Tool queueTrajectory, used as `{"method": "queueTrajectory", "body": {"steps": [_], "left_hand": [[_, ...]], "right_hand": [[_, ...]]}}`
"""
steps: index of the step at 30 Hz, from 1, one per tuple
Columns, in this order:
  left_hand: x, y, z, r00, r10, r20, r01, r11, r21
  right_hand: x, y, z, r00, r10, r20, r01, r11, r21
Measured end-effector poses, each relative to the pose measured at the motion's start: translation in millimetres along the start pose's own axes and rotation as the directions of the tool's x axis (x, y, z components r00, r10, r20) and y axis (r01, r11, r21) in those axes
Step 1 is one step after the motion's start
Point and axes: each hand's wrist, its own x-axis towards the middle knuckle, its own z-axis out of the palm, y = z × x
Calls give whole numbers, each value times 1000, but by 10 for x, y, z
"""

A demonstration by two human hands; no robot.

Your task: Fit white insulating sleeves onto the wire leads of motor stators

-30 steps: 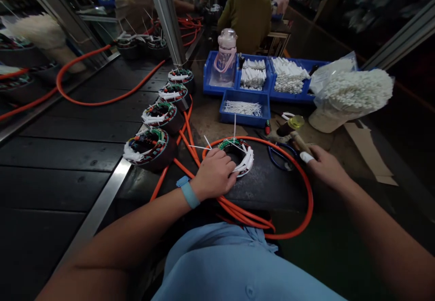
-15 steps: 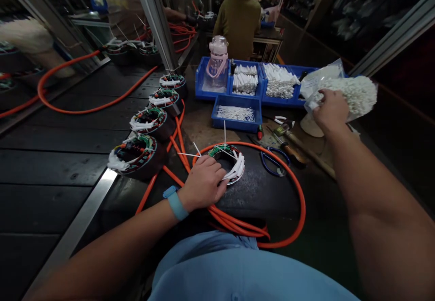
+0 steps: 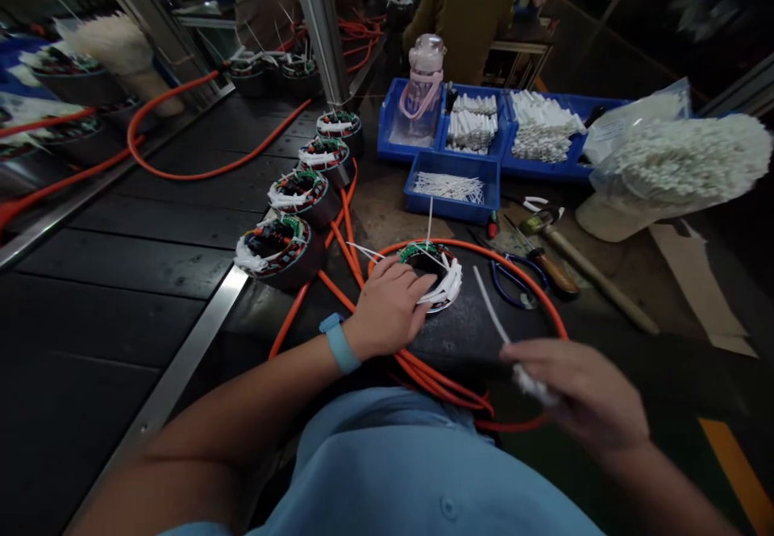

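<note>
In the head view, my left hand (image 3: 393,306) rests over the near left rim of a motor stator (image 3: 447,288), fingers bent around it. White sleeved leads and green windings line this ring, and thin white tie ends stick up from it. My right hand (image 3: 580,391) is closed on white cable ties (image 3: 491,308), to the right of the stator and nearer my body. One long tie end points up and left from the fingers, with a whitish bunch showing below them; motion blurs this hand. Several similar stators (image 3: 281,250) stand in a row on the left.
An orange hose (image 3: 532,282) loops around the stator. Behind are blue bins (image 3: 453,209) of white ties and sleeves, and a pink bottle (image 3: 423,89). At right lie a bag of white strips (image 3: 689,157), a hammer (image 3: 598,278), a screwdriver (image 3: 559,276) and blue-handled pliers (image 3: 505,286). A person sits beyond.
My right hand has left the bag at the back right and come down toward my body with white cable ties in it. My left hand stays on the stator; the view has shifted.
</note>
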Motion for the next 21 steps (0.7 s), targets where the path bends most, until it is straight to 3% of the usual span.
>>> {"method": "queueTrajectory", "body": {"steps": [1, 3, 5, 11, 21], "left_hand": [[-6, 10, 7, 1000, -14, -9, 14, 1000, -19], [-11, 22, 23, 999, -34, -11, 33, 999, -43], [-9, 27, 36, 999, -43, -8, 43, 998, -53], [7, 46, 19, 999, -41, 6, 41, 998, -43], [28, -12, 61, 999, -34, -37, 30, 992, -121]], "right_hand": [[-136, -62, 102, 993, -115, 34, 113, 993, 37], [-313, -101, 263, 935, -355, 7, 354, 932, 72], [-407, -58, 381, 908, -417, -48, 419, 906, 52], [-598, 141, 540, 934, -338, -113, 343, 939, 22], [-554, 135, 477, 945, -306, -116, 313, 948, 48]]}}
